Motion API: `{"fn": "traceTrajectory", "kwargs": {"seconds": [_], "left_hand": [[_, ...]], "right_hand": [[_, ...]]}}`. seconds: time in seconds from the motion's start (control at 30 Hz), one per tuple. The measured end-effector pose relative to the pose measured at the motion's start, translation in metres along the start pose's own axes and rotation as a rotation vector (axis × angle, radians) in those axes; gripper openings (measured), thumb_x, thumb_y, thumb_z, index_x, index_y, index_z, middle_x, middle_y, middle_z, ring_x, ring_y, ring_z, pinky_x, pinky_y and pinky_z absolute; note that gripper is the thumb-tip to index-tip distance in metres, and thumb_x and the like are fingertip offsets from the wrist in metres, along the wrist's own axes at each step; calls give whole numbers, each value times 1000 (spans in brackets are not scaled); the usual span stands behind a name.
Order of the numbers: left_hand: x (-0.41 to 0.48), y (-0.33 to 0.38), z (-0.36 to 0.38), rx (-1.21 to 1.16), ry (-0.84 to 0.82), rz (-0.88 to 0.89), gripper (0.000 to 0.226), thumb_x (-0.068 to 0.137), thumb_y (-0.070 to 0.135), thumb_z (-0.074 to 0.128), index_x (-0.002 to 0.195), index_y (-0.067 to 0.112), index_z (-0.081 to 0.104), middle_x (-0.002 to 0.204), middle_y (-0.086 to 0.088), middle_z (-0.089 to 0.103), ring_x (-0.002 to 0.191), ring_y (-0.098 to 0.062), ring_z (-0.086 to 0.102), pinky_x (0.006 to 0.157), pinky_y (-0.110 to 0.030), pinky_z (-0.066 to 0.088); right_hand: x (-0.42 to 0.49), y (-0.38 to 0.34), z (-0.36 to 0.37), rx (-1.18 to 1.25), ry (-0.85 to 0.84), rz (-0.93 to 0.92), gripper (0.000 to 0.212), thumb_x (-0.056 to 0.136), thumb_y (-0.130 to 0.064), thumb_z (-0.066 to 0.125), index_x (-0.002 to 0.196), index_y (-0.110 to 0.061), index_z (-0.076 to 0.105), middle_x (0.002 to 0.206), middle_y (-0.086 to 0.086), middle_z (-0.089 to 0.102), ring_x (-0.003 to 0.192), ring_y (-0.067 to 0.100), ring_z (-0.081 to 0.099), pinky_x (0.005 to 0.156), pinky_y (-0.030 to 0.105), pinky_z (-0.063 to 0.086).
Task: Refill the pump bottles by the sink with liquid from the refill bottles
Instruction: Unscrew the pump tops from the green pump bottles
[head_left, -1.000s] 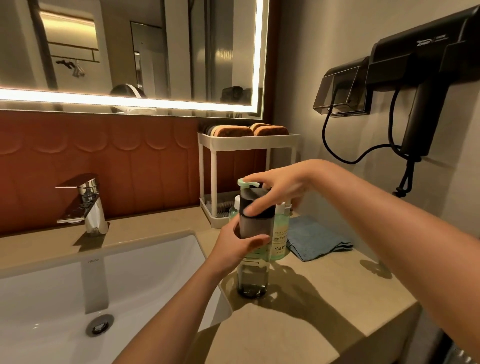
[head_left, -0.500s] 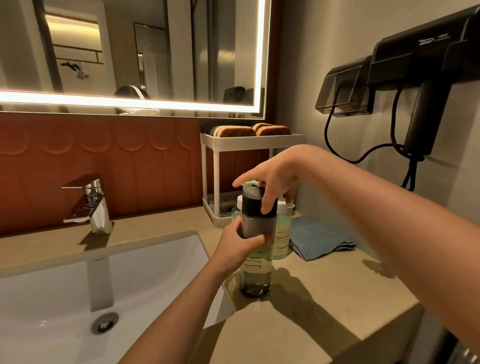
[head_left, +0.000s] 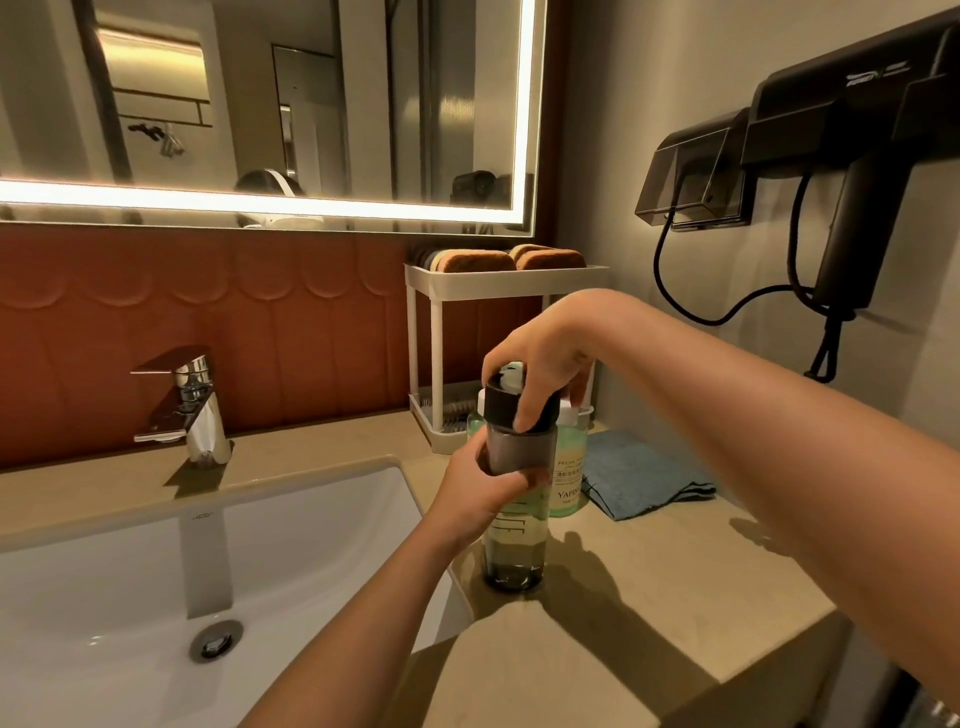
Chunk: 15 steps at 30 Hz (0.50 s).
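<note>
A tall clear bottle (head_left: 514, 545) with a dark upper band and a black cap (head_left: 501, 402) stands on the counter right of the sink. My left hand (head_left: 480, 491) grips its upper body from the left. From above, my right hand (head_left: 540, 358) grips the black cap with curled fingers. Behind it stand green bottles; the one on the right, a green pump bottle (head_left: 569, 467), shows a white label, and its pump top is hidden by my right hand.
White sink (head_left: 156, 597) with chrome faucet (head_left: 192, 410) lies to the left. A white two-tier rack (head_left: 498, 280) holding sponges stands at the back. A folded blue cloth (head_left: 639, 478) lies right of the bottles. A black hair dryer (head_left: 852, 156) hangs on the right wall.
My right hand has shifted from the side of the cap to over its top, the fingers wrapping further around it. My left hand keeps its hold on the bottle.
</note>
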<state>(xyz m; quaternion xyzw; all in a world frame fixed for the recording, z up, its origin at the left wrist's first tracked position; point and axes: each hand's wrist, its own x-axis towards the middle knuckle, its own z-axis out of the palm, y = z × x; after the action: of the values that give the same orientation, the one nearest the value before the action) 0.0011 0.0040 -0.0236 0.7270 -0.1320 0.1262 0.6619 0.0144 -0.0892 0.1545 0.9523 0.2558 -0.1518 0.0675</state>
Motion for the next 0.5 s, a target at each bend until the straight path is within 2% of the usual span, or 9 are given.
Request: {"fn": "traceTrajectory", "kwargs": {"seconds": [0.07,0.13,0.2,0.23,0.3,0.37,0.43,0.5], "left_hand": [[-1,0,0,-2,1,0,44,77,22,73,115,26,52,108,6,65,101,-12,61,71,-20,50],[-1,1,1,-25,-5,13,49,76,22,74,119,25,51,110,4,65,102,-14,62,74,-23,54],[-2,2,1,-59,-3,16,47,73,18,76,113,27,53,106,5,67,98,-11,64,68,-19,54],[-2,3,2,-67,3,13,46,72,15,76,109,29,54,103,7,67,96,-9,64,66,-17,54],[-2,3,2,-67,18,5,46,71,11,77,104,34,54,102,9,67,95,-8,63,67,-19,53],[-3,2,1,-68,24,3,47,71,9,77,103,34,54,101,9,67,97,-9,62,68,-20,53],[-4,2,1,-55,26,6,47,70,11,78,105,32,54,102,8,67,97,-9,63,66,-18,53],[-6,3,1,-37,28,6,48,70,13,79,107,30,53,105,5,66,99,-11,62,68,-18,52]], "right_hand": [[-1,0,0,16,-13,-8,80,80,-30,70,143,-35,23,146,8,31,120,33,47,82,36,55],[-1,-2,3,6,33,39,91,75,-55,65,147,-33,14,152,6,23,129,35,40,89,37,50],[3,-7,8,-27,60,116,96,70,-74,52,145,-22,23,148,8,31,130,33,38,93,40,43],[5,-9,11,-15,66,155,97,69,-78,48,142,-17,30,140,9,40,124,32,43,91,40,43],[6,-11,13,10,111,180,87,69,-78,50,127,-14,43,110,9,53,97,29,54,76,35,48],[7,-9,13,-21,172,141,68,72,-71,57,107,-14,45,85,5,51,73,22,56,61,27,49],[6,-8,10,-31,162,103,58,74,-63,62,102,-15,46,84,5,52,68,20,58,52,24,48],[3,-8,8,-31,127,73,56,76,-57,65,110,-16,48,91,5,54,73,20,60,50,22,50]]}}
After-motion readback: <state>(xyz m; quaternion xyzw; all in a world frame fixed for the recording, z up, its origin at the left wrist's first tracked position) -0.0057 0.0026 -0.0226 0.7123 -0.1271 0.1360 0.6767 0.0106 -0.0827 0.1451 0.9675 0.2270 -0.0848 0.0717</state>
